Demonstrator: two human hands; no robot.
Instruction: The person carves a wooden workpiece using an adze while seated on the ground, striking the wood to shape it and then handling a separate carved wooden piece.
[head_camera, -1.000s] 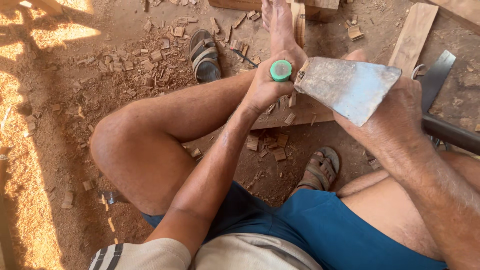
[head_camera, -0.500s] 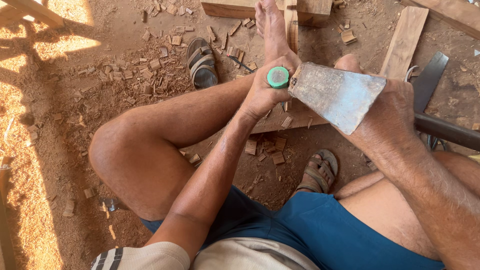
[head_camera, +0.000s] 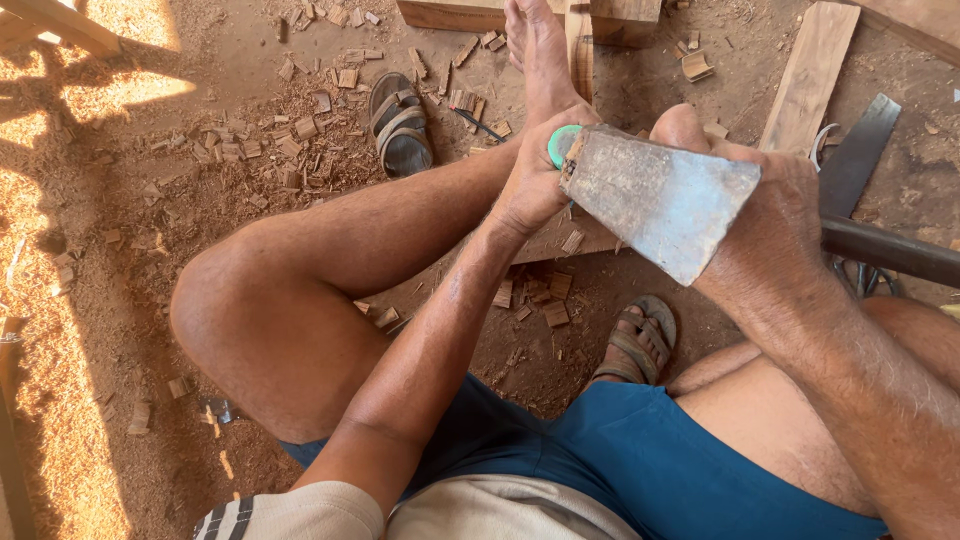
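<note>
I sit on the ground with my left leg bent in front of me. My left hand (head_camera: 528, 185) is closed around a tool with a round green top (head_camera: 561, 144), held upright over a wooden plank (head_camera: 560, 238) near my left foot (head_camera: 537, 50). My right hand (head_camera: 775, 225) grips a worn grey hatchet head (head_camera: 660, 195) just behind the blade. The flat blade sits right beside the green top, its corner touching or almost touching it. A dark handle (head_camera: 890, 250) runs off to the right behind my right hand.
Wood chips and sawdust (head_camera: 290, 130) cover the dirt floor. One sandal (head_camera: 400, 125) lies far left of my foot, another (head_camera: 635, 340) under my right leg. Boards (head_camera: 810, 70) and wood blocks (head_camera: 450, 14) lie at the top, and a dark metal blade (head_camera: 860, 150) at the right.
The hatchet head has come down slightly and closer to the green top. My bent left knee now sits lower and further left in view. Both hands keep their grips.
</note>
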